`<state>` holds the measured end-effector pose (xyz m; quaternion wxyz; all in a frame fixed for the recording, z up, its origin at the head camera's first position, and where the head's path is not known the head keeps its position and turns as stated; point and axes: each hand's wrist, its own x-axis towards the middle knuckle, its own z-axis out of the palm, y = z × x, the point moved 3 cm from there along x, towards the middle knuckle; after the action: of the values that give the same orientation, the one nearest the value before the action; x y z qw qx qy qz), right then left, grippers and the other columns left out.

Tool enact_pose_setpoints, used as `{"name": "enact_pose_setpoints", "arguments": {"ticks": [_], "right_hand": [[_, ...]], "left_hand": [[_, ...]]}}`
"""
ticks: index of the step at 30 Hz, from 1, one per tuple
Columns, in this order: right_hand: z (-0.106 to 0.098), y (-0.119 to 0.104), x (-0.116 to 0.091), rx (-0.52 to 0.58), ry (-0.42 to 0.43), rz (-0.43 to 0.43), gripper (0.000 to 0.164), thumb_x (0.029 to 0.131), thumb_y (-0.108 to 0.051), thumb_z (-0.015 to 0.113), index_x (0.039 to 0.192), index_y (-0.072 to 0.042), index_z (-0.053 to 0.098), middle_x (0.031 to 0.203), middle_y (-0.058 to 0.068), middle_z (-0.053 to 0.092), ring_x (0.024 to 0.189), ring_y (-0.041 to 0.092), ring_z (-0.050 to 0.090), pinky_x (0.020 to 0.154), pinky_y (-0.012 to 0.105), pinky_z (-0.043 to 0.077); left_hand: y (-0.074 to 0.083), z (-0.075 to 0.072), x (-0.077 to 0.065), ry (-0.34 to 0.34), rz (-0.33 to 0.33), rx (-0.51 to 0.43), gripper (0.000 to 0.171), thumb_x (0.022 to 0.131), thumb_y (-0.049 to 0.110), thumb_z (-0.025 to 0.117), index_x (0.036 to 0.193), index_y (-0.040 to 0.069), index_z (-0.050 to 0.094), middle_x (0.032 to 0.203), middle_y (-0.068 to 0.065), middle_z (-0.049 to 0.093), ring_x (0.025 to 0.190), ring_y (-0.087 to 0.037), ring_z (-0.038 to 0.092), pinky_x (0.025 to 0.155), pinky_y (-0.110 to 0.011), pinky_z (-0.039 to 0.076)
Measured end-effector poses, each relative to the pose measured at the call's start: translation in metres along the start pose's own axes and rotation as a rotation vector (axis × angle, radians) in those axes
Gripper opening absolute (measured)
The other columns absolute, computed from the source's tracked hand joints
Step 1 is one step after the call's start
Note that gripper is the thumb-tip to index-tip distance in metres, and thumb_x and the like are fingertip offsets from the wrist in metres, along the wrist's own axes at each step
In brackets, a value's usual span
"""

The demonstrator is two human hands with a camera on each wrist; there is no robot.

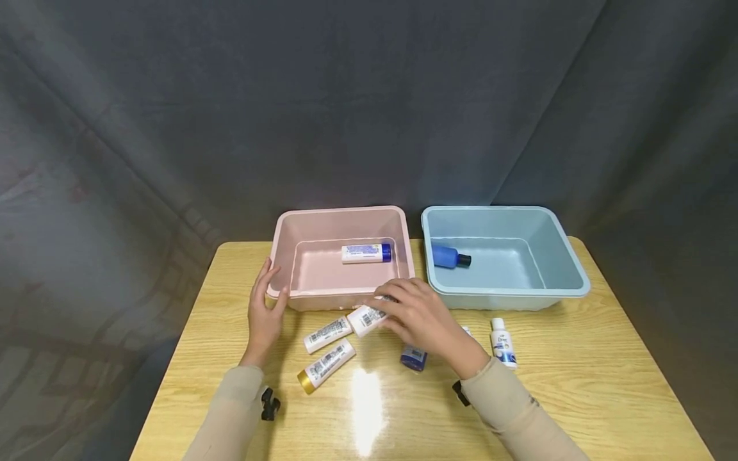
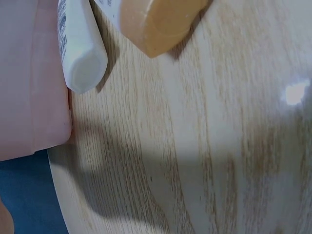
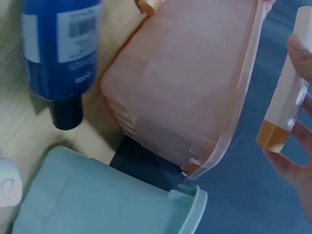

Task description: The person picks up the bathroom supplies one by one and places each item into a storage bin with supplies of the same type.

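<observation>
My right hand (image 1: 415, 314) holds a white bottle (image 1: 366, 320) with a printed label, just in front of the pink bin (image 1: 323, 299). In the right wrist view, the fingers and thumb grip this bottle (image 3: 287, 92), and its gold cap points down. My left hand (image 1: 267, 320) is at the bin's front left corner, its fingers extended along the rim and the thumb apart. Near it on the table lie a white bottle (image 1: 327, 335) and a gold-capped white bottle (image 1: 328, 363). Below my right hand lies a dark blue bottle (image 1: 414, 358), partly hidden; the right wrist view shows its black cap.
A white bottle with a blue cap (image 1: 362, 253) lies inside the pink bin. In the light blue bin (image 1: 507, 299) to the right is a blue bottle (image 1: 444, 256) with a black cap. A small white bottle (image 1: 503, 346) lies on the wooden table (image 1: 599, 384) at right.
</observation>
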<state>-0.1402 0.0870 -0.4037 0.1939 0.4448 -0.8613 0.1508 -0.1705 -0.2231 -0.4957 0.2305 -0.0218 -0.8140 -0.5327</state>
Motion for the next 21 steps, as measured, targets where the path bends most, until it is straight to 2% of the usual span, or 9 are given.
{"name": "enact_pose_setpoints", "arguments": {"ticks": [8, 21], "right_hand": [[-0.003, 0.006, 0.016, -0.002, 0.001, 0.023, 0.045, 0.085, -0.034, 0.077, 0.127, -0.021, 0.068, 0.121, 0.001, 0.066, 0.119, 0.023, 0.056, 0.105, 0.045, 0.044], [-0.003, 0.014, 0.037, 0.012, -0.017, 0.071, 0.044, 0.087, -0.033, 0.076, 0.128, -0.019, 0.067, 0.123, 0.003, 0.066, 0.118, 0.024, 0.057, 0.105, 0.045, 0.044]], "left_hand": [[0.002, -0.002, 0.000, 0.003, 0.000, 0.004, 0.043, 0.094, 0.002, 0.062, 0.137, 0.004, 0.055, 0.157, -0.002, 0.036, 0.145, -0.022, 0.030, 0.120, -0.036, 0.021], [0.001, -0.001, 0.001, 0.016, 0.001, -0.008, 0.042, 0.094, 0.001, 0.062, 0.135, 0.002, 0.056, 0.156, -0.005, 0.038, 0.145, -0.025, 0.031, 0.120, -0.038, 0.022]]}}
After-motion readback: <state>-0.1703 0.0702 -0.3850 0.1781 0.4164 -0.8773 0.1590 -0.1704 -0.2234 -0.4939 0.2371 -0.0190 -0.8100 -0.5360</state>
